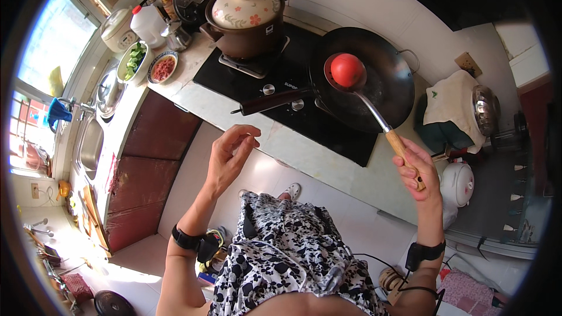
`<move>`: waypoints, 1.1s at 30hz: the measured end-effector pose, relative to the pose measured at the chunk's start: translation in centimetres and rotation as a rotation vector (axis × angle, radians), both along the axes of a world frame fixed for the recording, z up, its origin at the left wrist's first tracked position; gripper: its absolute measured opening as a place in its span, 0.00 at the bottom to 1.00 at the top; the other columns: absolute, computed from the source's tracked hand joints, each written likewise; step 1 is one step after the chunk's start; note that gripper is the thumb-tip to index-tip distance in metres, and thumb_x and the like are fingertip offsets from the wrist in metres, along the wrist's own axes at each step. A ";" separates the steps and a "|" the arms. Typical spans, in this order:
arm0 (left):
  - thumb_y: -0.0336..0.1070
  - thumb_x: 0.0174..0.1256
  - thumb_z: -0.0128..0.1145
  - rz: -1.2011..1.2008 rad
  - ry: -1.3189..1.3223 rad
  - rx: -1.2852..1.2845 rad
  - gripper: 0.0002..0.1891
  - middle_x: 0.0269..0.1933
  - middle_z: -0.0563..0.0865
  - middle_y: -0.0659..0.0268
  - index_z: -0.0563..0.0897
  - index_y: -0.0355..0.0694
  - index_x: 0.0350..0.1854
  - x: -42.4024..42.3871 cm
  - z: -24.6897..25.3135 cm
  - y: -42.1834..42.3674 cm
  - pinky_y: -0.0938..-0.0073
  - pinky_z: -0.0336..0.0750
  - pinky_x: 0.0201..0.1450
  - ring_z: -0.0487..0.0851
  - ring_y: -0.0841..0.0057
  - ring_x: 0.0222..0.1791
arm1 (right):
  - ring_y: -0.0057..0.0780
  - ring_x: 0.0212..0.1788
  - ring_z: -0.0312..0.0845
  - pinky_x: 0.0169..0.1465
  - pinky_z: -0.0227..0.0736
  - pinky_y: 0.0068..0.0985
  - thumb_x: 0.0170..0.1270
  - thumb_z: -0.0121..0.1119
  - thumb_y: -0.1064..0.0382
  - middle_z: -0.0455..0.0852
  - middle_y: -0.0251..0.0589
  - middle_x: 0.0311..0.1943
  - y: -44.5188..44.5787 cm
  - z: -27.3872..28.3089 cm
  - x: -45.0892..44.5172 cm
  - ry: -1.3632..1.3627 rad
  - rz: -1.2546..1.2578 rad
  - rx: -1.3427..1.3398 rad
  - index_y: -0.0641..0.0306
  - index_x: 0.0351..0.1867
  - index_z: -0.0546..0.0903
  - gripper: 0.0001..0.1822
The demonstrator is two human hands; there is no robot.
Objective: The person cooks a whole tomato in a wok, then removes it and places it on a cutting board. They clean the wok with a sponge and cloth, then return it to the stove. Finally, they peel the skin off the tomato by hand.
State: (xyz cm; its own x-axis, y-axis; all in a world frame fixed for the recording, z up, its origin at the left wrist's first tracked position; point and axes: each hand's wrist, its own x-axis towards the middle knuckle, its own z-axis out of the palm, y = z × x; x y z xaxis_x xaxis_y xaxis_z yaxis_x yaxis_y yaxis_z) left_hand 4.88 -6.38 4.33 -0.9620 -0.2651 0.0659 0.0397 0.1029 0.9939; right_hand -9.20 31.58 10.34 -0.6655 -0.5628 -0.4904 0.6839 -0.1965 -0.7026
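My right hand (419, 169) grips the wooden handle of a metal skimmer ladle (374, 109). In the bowl of the ladle rests a whole red tomato (347, 70), held over a dark wok (386, 92) on the right side of the black gas hob (347, 136). The wok's long dark handle (276, 101) points left, towards the counter's front edge. My left hand (232, 151) is raised in front of that edge, below the wok handle, with fingers curled and apart and nothing in it.
A brown clay pot (250, 30) with a flowered lid stands on the left burner. Farther left are a bowl of green vegetables (135, 63), a dish of minced meat (163, 68), a white plastic jug (148, 25) and a sink (91, 147). A cloth-covered appliance (452, 105) stands right.
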 end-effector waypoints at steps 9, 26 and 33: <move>0.29 0.70 0.53 0.179 0.110 -0.103 0.15 0.51 0.81 0.64 0.76 0.36 0.57 2.6 1.2 -3.9 0.78 0.76 0.50 0.82 0.78 0.47 | 0.11 0.20 0.64 0.15 0.63 0.08 0.72 0.50 0.65 0.73 0.44 0.34 -6.1 3.0 1.4 0.038 0.125 0.018 0.69 0.70 0.60 0.27; 0.33 0.70 0.54 0.820 0.103 -0.118 0.22 0.58 0.75 0.63 0.68 0.39 0.65 22.2 2.0 -18.2 0.76 0.73 0.57 0.76 0.77 0.57 | 0.14 0.16 0.66 0.13 0.68 0.11 0.72 0.52 0.67 0.78 0.53 0.33 -26.3 4.2 10.8 -0.118 0.590 -0.112 0.69 0.70 0.60 0.28; 0.32 0.70 0.53 1.050 0.075 -0.222 0.22 0.58 0.75 0.61 0.68 0.38 0.64 33.4 3.7 -23.1 0.73 0.74 0.57 0.78 0.75 0.55 | 0.13 0.16 0.67 0.14 0.67 0.10 0.72 0.50 0.68 0.78 0.52 0.33 -37.1 4.7 17.3 -0.134 0.836 -0.102 0.69 0.70 0.60 0.27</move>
